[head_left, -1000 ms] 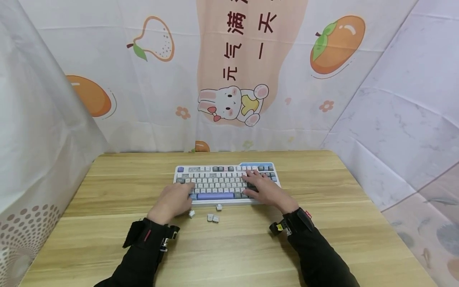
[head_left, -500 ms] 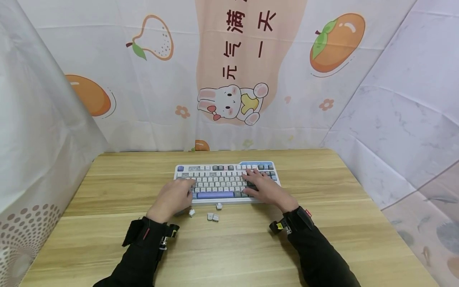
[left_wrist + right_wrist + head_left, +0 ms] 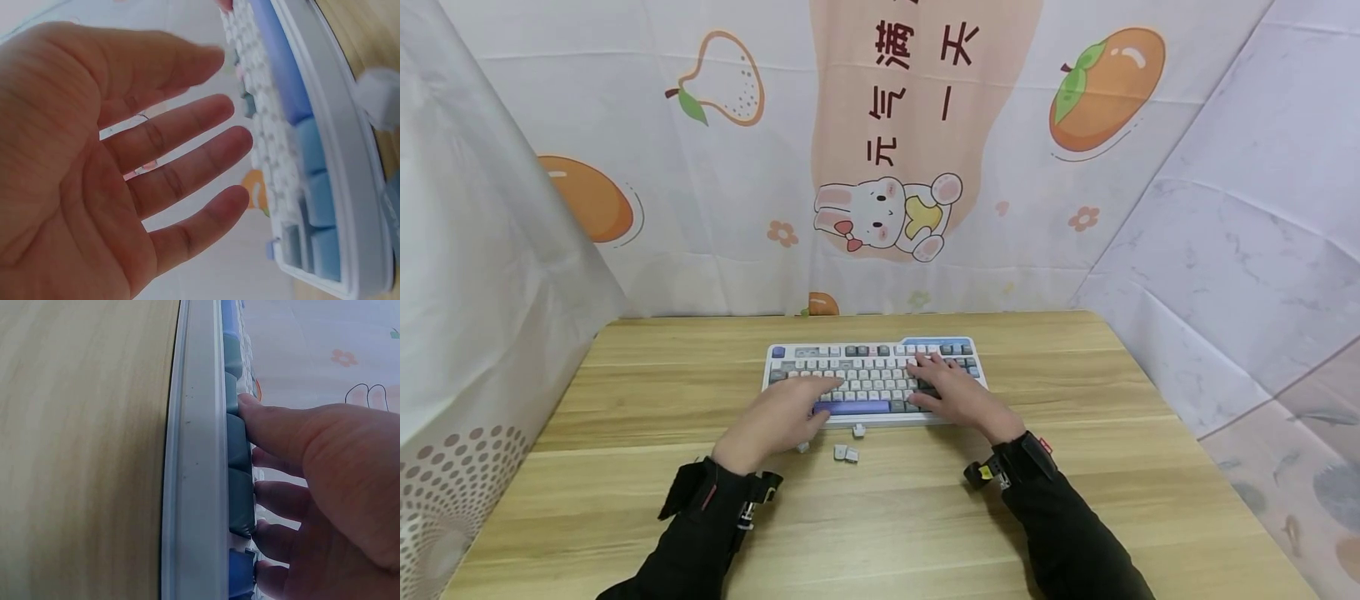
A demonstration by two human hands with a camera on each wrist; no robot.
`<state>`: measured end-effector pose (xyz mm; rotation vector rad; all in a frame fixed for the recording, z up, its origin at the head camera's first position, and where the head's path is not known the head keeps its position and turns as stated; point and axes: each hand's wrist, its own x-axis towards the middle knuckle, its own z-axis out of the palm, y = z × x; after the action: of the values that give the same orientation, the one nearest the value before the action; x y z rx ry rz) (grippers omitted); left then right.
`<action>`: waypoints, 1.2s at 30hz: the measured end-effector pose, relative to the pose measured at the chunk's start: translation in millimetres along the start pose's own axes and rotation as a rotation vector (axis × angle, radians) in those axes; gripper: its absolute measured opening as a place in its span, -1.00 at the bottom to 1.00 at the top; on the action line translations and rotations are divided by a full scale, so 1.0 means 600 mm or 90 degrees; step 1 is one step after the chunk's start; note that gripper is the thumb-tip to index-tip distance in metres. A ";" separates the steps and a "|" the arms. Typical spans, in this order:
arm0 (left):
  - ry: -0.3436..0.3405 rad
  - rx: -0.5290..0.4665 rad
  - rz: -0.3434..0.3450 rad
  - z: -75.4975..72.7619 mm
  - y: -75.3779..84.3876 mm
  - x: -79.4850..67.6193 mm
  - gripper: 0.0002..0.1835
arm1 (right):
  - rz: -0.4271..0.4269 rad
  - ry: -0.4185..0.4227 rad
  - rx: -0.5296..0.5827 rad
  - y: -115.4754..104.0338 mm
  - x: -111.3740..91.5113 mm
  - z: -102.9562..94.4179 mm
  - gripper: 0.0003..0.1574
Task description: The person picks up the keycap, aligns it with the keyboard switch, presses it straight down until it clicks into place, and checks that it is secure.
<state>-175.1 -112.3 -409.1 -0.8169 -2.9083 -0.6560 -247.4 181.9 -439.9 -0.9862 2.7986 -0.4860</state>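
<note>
A white keyboard (image 3: 868, 386) with white, grey and blue keys and a purple space bar (image 3: 857, 408) lies on the table. Above its left side, my left hand (image 3: 778, 414) stretches out. The left wrist view shows that hand's fingers (image 3: 178, 181) spread loosely, nothing held between them, apart from the keys. My right hand (image 3: 964, 403) rests on the right part of the keyboard, fingers spread. In the right wrist view its thumb (image 3: 275, 425) lies by the dark keys of the front row; the palm hides the rest.
Loose keycaps lie in front of the keyboard: a pair (image 3: 840, 452), one near the front edge (image 3: 859, 431), and one partly hidden (image 3: 803, 447) by the left hand. The wooden table (image 3: 925, 517) meets a printed curtain (image 3: 737, 275) behind.
My left hand has moved right over the keyboard from its left end, and its fingers have stretched out and spread from the thumb. The right hand has stayed in place.
</note>
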 end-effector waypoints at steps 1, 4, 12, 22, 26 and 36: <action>-0.005 -0.001 0.009 0.000 0.005 0.000 -0.48 | 0.001 0.000 -0.001 0.000 0.000 0.000 -0.28; -0.032 0.000 0.036 0.003 0.019 0.000 -0.43 | 0.002 -0.003 -0.003 0.002 0.001 0.001 -0.27; -0.087 0.000 0.104 0.029 0.046 0.005 -0.51 | -0.001 -0.002 0.000 0.005 0.000 0.004 -0.26; -0.129 0.040 0.087 0.046 0.053 0.004 -0.60 | -0.002 0.008 0.004 0.006 0.001 0.005 -0.27; -0.117 0.037 0.079 0.046 0.050 0.000 -0.60 | -0.004 0.006 0.006 0.006 0.000 0.005 -0.27; -0.104 0.010 0.066 0.047 0.046 -0.002 -0.57 | -0.014 0.014 0.014 0.006 -0.001 0.004 -0.30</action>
<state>-158.0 -79.7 -424.3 -1.0580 -2.9829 -0.5828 -248.6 184.6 -443.5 -1.0141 2.7986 -0.5319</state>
